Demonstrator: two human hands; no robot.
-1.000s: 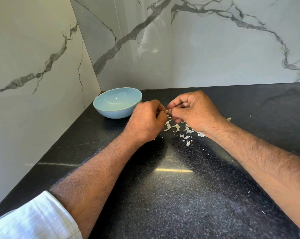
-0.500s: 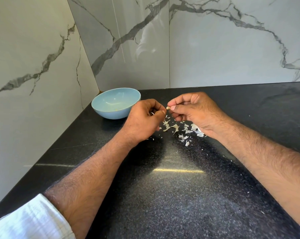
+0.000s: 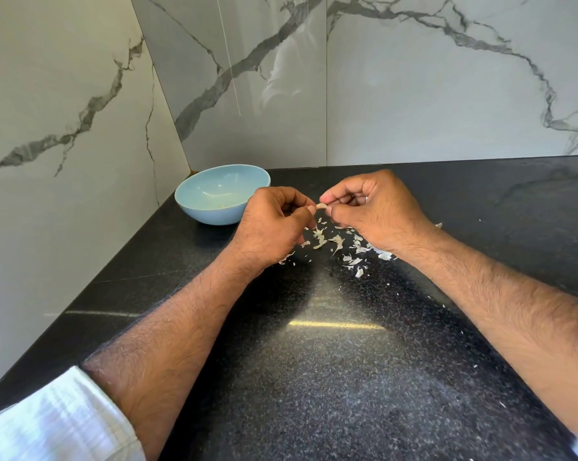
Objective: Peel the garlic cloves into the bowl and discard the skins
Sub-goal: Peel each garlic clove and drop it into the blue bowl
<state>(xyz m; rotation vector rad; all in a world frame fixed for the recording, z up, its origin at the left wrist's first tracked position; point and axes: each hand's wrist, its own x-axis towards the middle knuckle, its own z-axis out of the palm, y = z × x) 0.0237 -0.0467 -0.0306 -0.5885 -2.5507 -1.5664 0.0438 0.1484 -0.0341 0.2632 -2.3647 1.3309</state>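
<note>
A small pale garlic clove (image 3: 321, 206) is pinched between the thumb and fingers of my right hand (image 3: 370, 212). My left hand (image 3: 274, 224) is curled just left of it, its fingertips touching the clove's left end. Both hands hover above a scatter of papery white garlic skins (image 3: 339, 242) on the black countertop (image 3: 330, 361). A light blue bowl (image 3: 221, 194) stands to the left of my left hand, near the wall corner; a small pale bit lies inside it.
Marble-patterned walls close off the counter at the left and back, meeting in a corner behind the bowl. Tiny skin flecks (image 3: 473, 366) lie scattered on the counter toward the right. My white sleeve (image 3: 54, 424) shows at the lower left.
My hands pulled slightly apart half a second ago and have come back together at the clove. More skin pieces show on the counter below them.
</note>
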